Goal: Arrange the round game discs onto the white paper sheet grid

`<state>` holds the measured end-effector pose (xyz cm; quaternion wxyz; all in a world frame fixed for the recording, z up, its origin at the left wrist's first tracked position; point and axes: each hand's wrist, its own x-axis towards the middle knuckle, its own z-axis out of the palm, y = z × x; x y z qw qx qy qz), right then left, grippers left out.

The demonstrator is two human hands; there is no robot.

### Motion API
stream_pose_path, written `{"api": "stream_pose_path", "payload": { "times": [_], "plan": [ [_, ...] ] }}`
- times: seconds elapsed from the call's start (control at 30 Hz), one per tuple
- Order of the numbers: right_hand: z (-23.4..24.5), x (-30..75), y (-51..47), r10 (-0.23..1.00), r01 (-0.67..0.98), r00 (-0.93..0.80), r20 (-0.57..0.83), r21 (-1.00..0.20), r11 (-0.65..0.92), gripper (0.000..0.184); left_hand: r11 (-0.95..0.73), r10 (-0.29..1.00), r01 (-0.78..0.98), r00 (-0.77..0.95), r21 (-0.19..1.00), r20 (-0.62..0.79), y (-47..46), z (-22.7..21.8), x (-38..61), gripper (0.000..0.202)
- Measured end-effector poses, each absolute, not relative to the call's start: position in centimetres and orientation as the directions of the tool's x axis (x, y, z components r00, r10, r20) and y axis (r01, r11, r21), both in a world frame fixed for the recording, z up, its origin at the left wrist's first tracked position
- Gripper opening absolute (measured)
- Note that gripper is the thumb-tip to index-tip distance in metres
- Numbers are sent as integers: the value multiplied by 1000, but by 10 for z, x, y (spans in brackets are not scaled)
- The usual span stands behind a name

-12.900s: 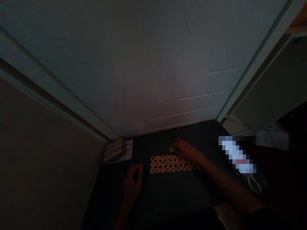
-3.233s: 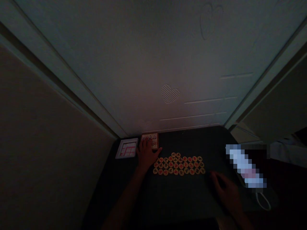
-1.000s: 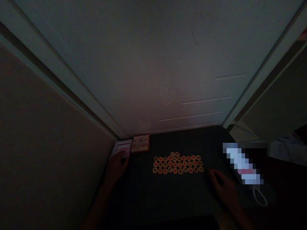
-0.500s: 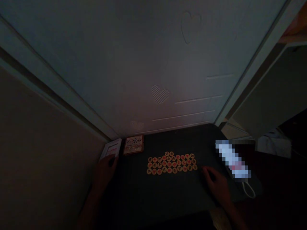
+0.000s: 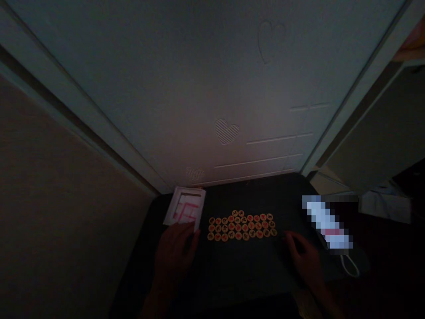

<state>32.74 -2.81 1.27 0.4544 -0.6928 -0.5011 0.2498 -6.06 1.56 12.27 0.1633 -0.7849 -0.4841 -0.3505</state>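
My left hand is closed on the near edge of a flat white box with red printed lines on it. The box is tilted up and covers nearly all of a wooden case behind it. To the right lie round wooden xiangqi pieces with red and dark characters, set in rows with two pieces on top. My right hand rests just right of the pieces, fingers loosely curled with a gap by the thumb; nothing shows in it.
The pieces lie on a dark table. A pale panel with heart reliefs rises behind it, and a wall stands at the left. At the table's right side is a blurred-out object with a white cord loop.
My left hand has brought the white box rightward from the table's left edge, over the wooden case. The pieces keep their layout, and my right hand stays beside them.
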Motion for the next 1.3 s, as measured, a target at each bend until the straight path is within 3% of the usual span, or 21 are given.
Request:
{"api": "stream_pose_path", "payload": {
  "times": [0.13,0.27,0.4,0.5,0.67,0.83,0.9,1.1,1.3],
  "plan": [
    [41,292,-24,965,298,257,52,-954,-28,39,-638,631,753,391,161,670,-7,115,9,13],
    [64,255,-14,992,-83,124,-32,-996,-22,58,-695,645,677,439,242,626,-15,98,50,15],
    [70,240,-5,994,-233,92,-51,-972,-28,70,-715,669,644,517,273,534,-19,87,64,18],
    [70,242,-1,992,-199,113,-54,-979,-31,73,-704,695,645,539,298,476,-23,85,64,22],
    [66,270,2,979,-85,190,-72,-995,-57,75,-656,718,691,448,303,532,-19,83,38,38],
    [49,326,4,872,16,482,-86,-994,-107,73,-490,819,801,288,344,496,3,78,-7,63],
    [41,345,2,835,80,544,-84,-985,-152,70,-476,837,816,304,330,456,12,72,-18,72],
    [26,364,-11,808,66,557,-190,-960,-271,71,-546,828,793,464,269,314,42,48,-26,91],
    [26,361,-15,824,86,531,-200,-954,-287,58,-558,829,765,498,322,253,68,37,-25,93]
  ]
}}
